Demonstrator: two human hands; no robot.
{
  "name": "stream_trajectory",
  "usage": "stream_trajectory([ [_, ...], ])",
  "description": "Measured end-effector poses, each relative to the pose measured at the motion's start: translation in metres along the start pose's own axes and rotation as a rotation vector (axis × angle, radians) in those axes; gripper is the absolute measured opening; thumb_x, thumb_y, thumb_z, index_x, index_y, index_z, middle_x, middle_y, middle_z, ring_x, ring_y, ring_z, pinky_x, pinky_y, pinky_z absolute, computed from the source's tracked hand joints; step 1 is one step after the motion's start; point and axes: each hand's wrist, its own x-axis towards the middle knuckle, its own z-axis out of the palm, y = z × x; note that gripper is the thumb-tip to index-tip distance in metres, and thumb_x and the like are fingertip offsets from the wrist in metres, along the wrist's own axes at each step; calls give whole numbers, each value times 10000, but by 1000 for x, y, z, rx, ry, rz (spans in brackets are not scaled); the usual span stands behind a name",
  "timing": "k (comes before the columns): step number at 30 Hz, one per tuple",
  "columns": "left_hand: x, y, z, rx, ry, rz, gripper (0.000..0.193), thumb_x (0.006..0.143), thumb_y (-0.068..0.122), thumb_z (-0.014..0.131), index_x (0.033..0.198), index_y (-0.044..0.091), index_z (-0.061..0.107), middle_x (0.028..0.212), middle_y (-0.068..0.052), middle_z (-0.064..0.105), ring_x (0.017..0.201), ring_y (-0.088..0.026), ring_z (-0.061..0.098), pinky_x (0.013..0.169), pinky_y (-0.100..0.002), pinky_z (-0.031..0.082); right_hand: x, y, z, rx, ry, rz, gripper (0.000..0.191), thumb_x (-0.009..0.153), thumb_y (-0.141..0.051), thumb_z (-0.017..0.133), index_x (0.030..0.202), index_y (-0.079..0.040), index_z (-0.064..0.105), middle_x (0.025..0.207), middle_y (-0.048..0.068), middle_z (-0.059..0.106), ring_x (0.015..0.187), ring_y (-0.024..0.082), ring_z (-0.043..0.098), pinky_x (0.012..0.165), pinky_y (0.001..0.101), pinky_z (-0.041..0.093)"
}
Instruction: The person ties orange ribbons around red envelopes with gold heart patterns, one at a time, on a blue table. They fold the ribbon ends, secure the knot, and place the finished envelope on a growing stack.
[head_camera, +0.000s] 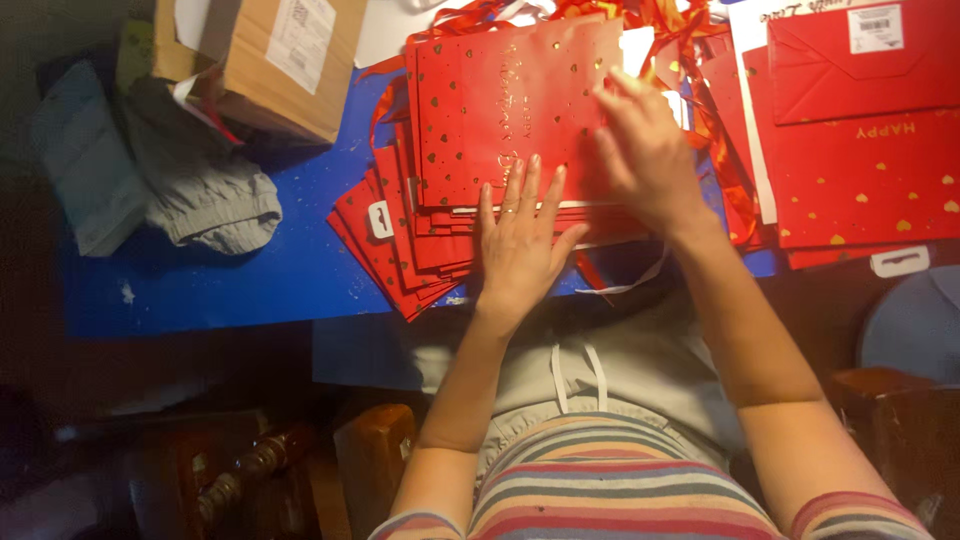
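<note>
Near the blue table's (250, 270) front edge, her left hand (520, 245) lies flat, fingers spread, on the stack of red paper bags (500, 110); right hand (645, 140) presses on top, fingers together. They look light, thin, slippery; best held by edges

Fanned stack of flat red gold-hearted gift bags (500, 120) on blue tabletop

Our left hand (518, 240) lies flat, palm down, fingers straight and slightly spread, forearm bare and reaching forward. Just beside it, ahead and to its right, our right hand (645, 150) is raised and loosely curled, fingers pointing forward, wrist bent.
</note>
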Motion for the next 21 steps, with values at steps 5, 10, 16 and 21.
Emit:
stream_trajectory([
  [5, 19, -11, -7, -93, 29, -72, 573, 966, 498, 663, 1386, 114, 596, 1405, -140, 591, 1340, -309, 529, 1149, -540, 370, 32, 47, 6, -70, 93, -66, 133, 1057, -28, 677, 1189, -16, 670, 1221, 164, 693, 1181, 369, 637, 1059, 459, 503],
  [10, 90, -1, 8, -209, 181, -57, 536, 877, 519, 696, 1222, 109, 671, 1103, -75, 680, 1097, -282, 622, 923, -461, 486, 22, 64, 16, 166, 177, 135, 125, 1097, -52, 611, 1170, 24, 679, 1092, 153, 677, 1034, 293, 680, 905, 419, 545],
  [16, 122, 6, 18, -220, 300, -71, 339, 844, 443, 736, 943, 124, 678, 942, -52, 659, 982, -282, 626, 836, -447, 482, 16, 71, 8, 177, 158, 49, 246, 1188, -146, 548, 1153, 32, 714, 1168, 167, 680, 1102, 315, 645, 958, 404, 540],
  [21, 106, -3, 19, -463, 305, -97, 145, 906, 276, 718, 907, 143, 660, 921, 0, 671, 950, -240, 623, 875, -394, 500, 18, 59, -1, 287, 108, 122, 348, 1198, -220, 490, 1210, 21, 741, 1174, 156, 718, 1111, 284, 651, 989, 392, 496],
])
